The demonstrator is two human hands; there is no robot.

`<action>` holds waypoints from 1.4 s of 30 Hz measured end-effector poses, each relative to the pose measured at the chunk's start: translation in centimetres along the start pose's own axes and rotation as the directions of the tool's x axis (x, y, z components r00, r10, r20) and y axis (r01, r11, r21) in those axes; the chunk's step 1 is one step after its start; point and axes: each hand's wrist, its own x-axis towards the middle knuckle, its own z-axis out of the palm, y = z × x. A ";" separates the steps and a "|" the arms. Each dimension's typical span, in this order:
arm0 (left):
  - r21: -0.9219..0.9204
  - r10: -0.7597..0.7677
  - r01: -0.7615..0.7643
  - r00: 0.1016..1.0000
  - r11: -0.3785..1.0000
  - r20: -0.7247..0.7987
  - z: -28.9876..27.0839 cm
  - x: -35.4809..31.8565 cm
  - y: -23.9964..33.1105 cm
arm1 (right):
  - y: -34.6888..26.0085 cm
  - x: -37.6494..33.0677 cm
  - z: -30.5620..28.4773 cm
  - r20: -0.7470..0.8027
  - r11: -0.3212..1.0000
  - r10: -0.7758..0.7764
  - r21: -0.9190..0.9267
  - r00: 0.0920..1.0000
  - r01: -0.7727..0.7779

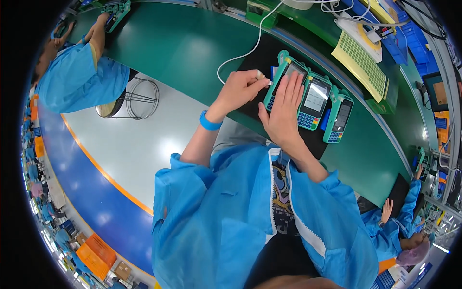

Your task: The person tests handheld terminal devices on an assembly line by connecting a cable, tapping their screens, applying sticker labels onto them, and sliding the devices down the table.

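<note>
Three green handheld payment terminals lie side by side on a black mat. My right hand is flat across the left terminal, fingers stretched out, covering much of its screen and keypad. At that terminal's left edge, my left hand pinches the small white plug of a white cable. Whether the plug sits in the terminal I cannot tell. The middle terminal has a lit screen. Beside it lies the right terminal, its screen darker. A blue band circles my left wrist.
Behind the terminals, a yellow sheet with green dots stands near a white power strip and blue bins. Co-workers sit at the far left and lower right of the green bench. A stool stands at left.
</note>
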 end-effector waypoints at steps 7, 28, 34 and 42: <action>0.125 0.030 -0.046 0.992 0.991 0.123 -0.8 1.3 0.0 | 0.3 0.0 -0.2 -0.001 1.000 -0.020 -0.004 1.000 0.020; 0.009 0.075 -0.075 0.996 0.997 0.056 0.6 0.6 -2.0 | 17.2 1.7 -15.7 -0.475 0.982 0.077 -0.116 0.876 -0.149; 0.036 0.064 -0.064 0.998 0.997 0.008 1.0 0.6 -2.6 | 20.9 2.9 -16.7 -0.412 0.977 0.102 -0.132 0.906 -0.169; -0.023 0.076 -0.077 0.996 0.997 -0.053 1.5 -0.3 -1.9 | 18.6 3.2 -15.4 -0.428 0.972 0.008 -0.208 0.904 -0.107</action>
